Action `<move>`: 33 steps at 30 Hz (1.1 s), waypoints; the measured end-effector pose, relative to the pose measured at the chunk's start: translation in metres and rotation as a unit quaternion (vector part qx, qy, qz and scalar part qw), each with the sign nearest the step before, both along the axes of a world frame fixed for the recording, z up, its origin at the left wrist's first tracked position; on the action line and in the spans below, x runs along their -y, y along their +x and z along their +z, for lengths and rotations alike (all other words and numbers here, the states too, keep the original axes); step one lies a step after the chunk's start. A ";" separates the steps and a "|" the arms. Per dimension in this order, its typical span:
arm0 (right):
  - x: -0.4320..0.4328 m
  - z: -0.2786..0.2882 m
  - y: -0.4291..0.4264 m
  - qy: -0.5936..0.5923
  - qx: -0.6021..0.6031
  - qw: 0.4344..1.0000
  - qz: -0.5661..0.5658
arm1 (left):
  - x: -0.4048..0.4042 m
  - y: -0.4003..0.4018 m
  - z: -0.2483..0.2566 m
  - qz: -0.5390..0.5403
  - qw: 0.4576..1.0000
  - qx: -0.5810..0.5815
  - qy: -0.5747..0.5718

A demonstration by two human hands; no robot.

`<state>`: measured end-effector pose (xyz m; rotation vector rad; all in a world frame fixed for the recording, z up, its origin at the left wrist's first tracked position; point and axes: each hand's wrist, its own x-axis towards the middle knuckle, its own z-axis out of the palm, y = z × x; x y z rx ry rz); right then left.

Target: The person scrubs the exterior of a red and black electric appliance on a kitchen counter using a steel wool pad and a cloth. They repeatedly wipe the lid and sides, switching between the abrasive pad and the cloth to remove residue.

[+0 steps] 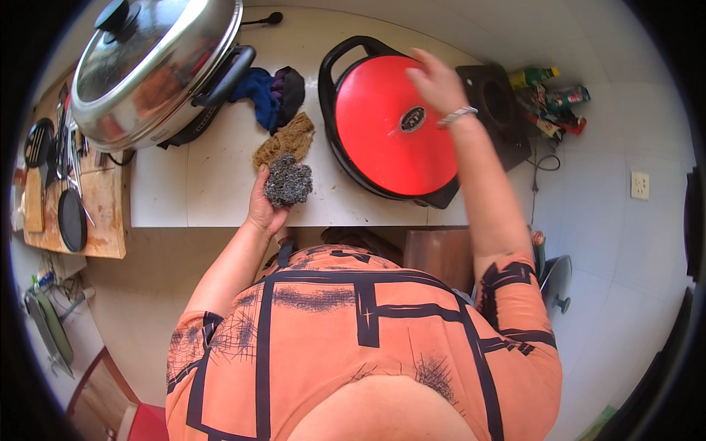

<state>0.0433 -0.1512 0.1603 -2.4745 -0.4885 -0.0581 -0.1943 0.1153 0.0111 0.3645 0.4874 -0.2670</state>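
My left hand (267, 204) holds a grey steel wool scouring pad (288, 181) near the front edge of the white counter. Just beyond the pad lies a tan, fibrous scrubber (284, 142). My right hand (438, 82) is over the upper right part of the red round lid of an electric baking pan (380, 127), which has a black rim and loop handle. Its fingers look extended and slightly blurred; whether they touch the lid I cannot tell. Blue and dark cloths (270, 96) lie between the pan and a large steel electric pot.
The glass-lidded steel pot (160, 105) stands at the upper left. Left of it, a wooden board (107, 220) carries a slotted turner and other utensils. A dark stove (493, 110) sits right of the pan, with crumpled packets (551, 107) beyond. A cord hangs near the wall.
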 end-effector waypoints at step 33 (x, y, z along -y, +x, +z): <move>-0.103 -0.075 -0.184 0.085 -0.165 0.967 0.174 | 0.092 -0.021 -0.038 0.114 0.920 0.122 0.355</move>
